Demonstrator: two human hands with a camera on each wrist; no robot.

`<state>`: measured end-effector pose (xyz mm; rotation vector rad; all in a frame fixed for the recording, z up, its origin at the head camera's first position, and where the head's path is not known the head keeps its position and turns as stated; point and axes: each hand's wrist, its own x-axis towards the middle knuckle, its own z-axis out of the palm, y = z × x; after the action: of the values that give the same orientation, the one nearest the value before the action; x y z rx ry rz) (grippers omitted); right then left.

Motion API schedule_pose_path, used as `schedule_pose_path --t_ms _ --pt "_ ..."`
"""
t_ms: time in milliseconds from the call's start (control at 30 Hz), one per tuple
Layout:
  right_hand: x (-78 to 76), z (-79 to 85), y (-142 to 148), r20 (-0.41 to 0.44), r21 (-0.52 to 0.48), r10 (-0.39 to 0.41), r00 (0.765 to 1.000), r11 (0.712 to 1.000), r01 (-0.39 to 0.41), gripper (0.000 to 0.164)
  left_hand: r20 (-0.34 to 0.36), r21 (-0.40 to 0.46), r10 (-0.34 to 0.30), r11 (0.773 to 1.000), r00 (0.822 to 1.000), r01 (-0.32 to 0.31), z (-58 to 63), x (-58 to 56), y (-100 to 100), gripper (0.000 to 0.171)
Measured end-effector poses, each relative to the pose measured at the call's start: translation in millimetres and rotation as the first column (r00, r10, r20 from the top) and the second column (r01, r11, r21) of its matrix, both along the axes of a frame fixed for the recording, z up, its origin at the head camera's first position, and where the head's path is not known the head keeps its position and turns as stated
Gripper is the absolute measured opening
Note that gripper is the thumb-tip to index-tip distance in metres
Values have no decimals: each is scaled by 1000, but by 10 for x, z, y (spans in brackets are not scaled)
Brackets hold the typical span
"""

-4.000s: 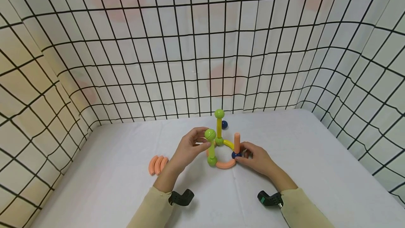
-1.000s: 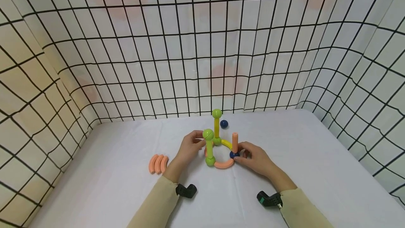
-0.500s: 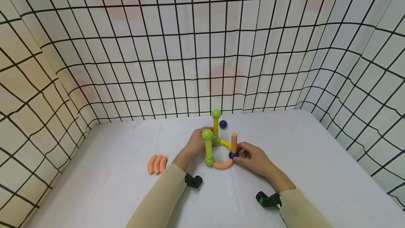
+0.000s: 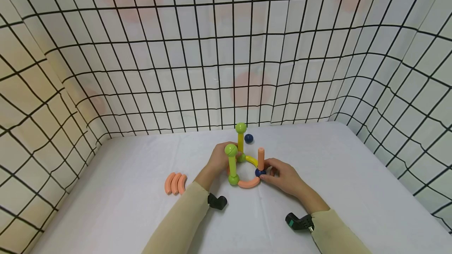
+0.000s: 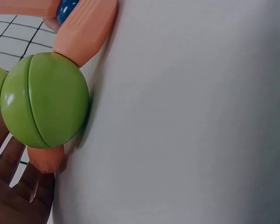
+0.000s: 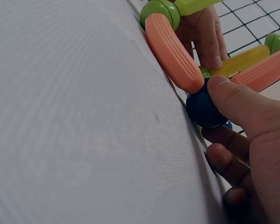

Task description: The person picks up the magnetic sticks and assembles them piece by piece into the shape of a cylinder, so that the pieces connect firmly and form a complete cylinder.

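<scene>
A ring of magnetic balls and curved sticks lies on the white cloth. My right hand (image 4: pixel 282 175) pinches its blue ball (image 6: pixel 203 107) between thumb and fingers; an orange stick (image 4: pixel 261 159) rises from that ball, its top bare. My left hand (image 4: pixel 218 159) reaches round the ring's far left, thumb and fingers about the rear green ball (image 4: pixel 241 157) under the upright yellow stick (image 4: pixel 241 142), its fingertips partly hidden. At the near left, a light green stick (image 4: pixel 232 166) stands on another green ball (image 5: pixel 46 100). Green balls cap both the yellow and the light green uprights.
Behind the ring lies a loose dark blue ball (image 4: pixel 248 138). Three curved orange sticks (image 4: pixel 175 183) lie side by side to the left, near the left forearm. A white wall with black netting (image 4: pixel 226 66) encloses the table (image 4: pixel 318 152) at the back and sides.
My left hand has moved from the near left upright to the rear green ball. The whole ring has shifted slightly left. My right hand keeps its pinch on the blue ball.
</scene>
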<state>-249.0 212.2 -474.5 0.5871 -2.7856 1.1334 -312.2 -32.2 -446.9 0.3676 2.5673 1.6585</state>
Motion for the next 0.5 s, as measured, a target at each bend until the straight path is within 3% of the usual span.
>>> schedule_pose_path --t_ms 500 --pt "-2 -1 3 15 14 -14 1000 1000 14 35 45 35 55 998 998 -56 -34 23 -7 28"
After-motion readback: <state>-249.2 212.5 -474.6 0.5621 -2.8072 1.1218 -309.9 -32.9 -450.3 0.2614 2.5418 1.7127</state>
